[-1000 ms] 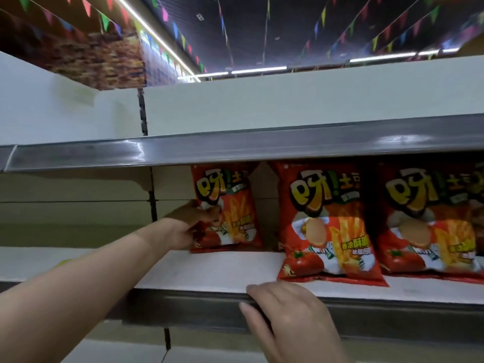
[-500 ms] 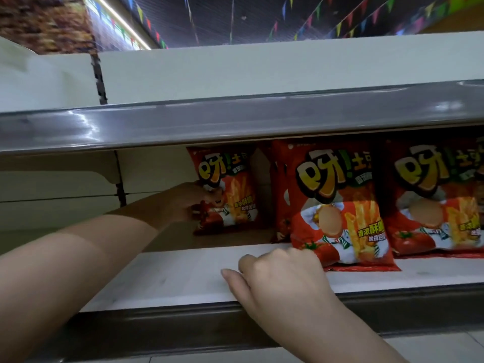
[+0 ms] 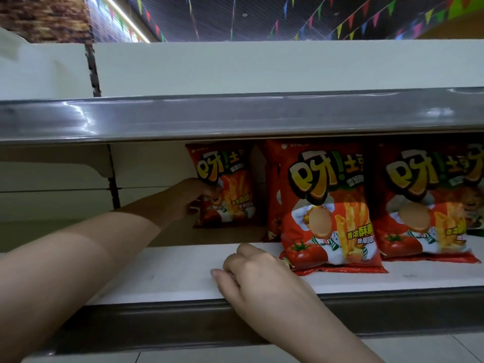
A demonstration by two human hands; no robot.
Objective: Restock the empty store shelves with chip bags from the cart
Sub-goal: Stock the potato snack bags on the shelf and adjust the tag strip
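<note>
Shelf [image 3: 170,279] lower centre. Chip bag [image 3: 230,187] stands mid-frame at the back, my left hand [image 3: 188,200] gripping its left edge. Right hand [image 3: 251,273] loosely curled, empty, resting on the shelf. Risk: unsupported bag flops forward on release.

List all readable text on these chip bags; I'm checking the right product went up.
"呀!土", cut off: logo on middle bag, right bag, and back bag in left hand.
"香浓酥", cut off: middle bag, lower right.
"吮指回", cut off: just below it.
Small corner print: too blurred.
</note>
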